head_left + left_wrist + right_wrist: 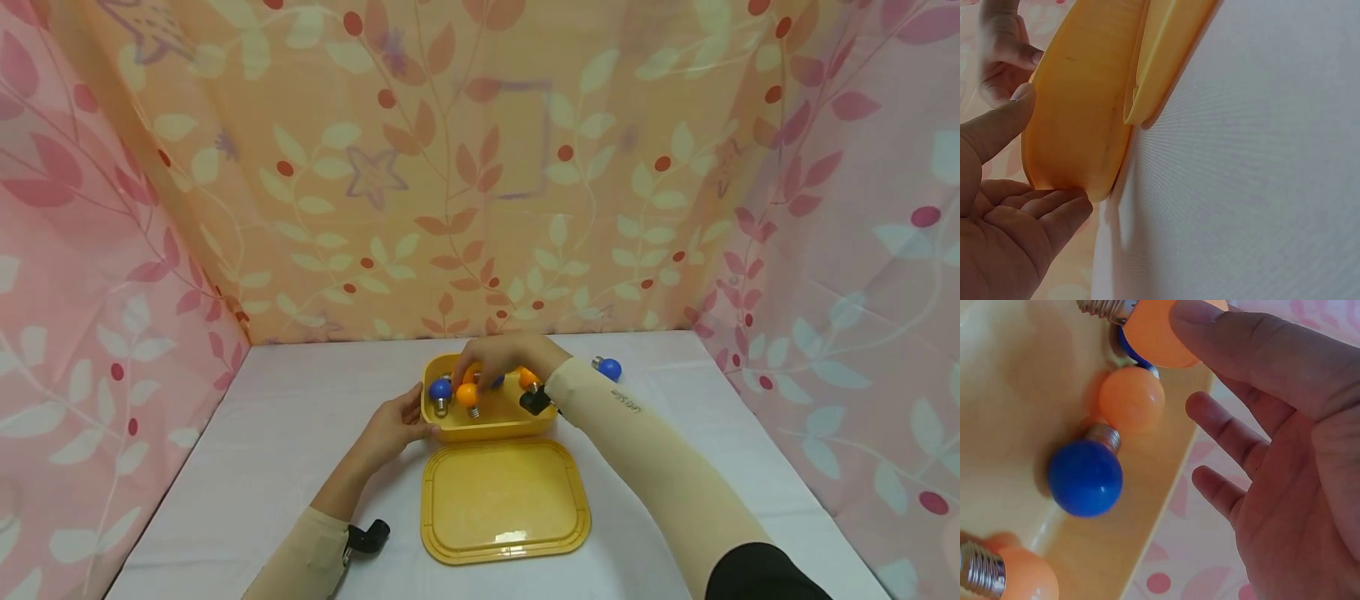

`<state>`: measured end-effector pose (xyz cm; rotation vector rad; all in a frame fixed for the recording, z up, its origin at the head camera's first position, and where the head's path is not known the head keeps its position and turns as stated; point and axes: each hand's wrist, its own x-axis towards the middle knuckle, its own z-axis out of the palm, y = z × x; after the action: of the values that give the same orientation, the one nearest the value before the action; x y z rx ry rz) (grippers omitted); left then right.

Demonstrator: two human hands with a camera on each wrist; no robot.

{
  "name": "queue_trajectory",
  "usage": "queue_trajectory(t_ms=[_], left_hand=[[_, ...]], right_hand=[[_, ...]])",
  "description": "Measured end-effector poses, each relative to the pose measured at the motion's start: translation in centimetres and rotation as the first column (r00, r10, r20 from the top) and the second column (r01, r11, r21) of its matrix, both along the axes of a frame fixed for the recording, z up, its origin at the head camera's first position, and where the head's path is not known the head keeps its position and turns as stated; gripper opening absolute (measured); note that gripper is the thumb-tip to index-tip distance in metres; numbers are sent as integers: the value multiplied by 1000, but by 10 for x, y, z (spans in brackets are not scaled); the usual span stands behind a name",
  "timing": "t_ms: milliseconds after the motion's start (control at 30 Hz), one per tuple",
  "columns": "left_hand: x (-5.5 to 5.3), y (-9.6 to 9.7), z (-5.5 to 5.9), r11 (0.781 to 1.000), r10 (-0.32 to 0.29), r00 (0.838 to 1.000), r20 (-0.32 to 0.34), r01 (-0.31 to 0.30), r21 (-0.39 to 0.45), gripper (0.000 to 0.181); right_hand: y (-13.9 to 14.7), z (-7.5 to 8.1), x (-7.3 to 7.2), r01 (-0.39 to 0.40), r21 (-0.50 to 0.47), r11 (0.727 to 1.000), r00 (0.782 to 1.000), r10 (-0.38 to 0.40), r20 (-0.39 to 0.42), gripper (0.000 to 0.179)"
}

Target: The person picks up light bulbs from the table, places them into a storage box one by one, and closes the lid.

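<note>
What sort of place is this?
Probably a makeshift recording booth: leaf-patterned cloth stands behind and on both sides of a white-topped table, and small black cameras sit at both wrists.

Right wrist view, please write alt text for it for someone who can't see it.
A right hand holds an orange screw-base bulb over an open yellow box. Inside lie a blue bulb, two more orange bulbs, and another blue bulb mostly hidden behind the held one.
</note>
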<state>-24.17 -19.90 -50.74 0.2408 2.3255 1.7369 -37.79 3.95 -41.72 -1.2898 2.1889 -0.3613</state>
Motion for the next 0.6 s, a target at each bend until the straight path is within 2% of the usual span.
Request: queue_trajectory(t_ms=[167,333,467,600], left_hand=[[-1,-1,-1,1000,-4,1000,2,4,8,93],[-1,0,-1,1000,-9,1000,-4,9,20,94],[-1,-1,-2,1000,-9,1000,-8,9,23,95],[0,-2,-1,1000,-11,1000,-8,11,20,94]], right_hand=[[-14,-9,1,-64,34,997,998,64,-6,40],[-22,-14,7,-74,74,995,997,73,7,39],[-24,-17,11,-84,48,995,996,83,38,39],[-21,-15,13,-54,4,999,998,53,41,38]])
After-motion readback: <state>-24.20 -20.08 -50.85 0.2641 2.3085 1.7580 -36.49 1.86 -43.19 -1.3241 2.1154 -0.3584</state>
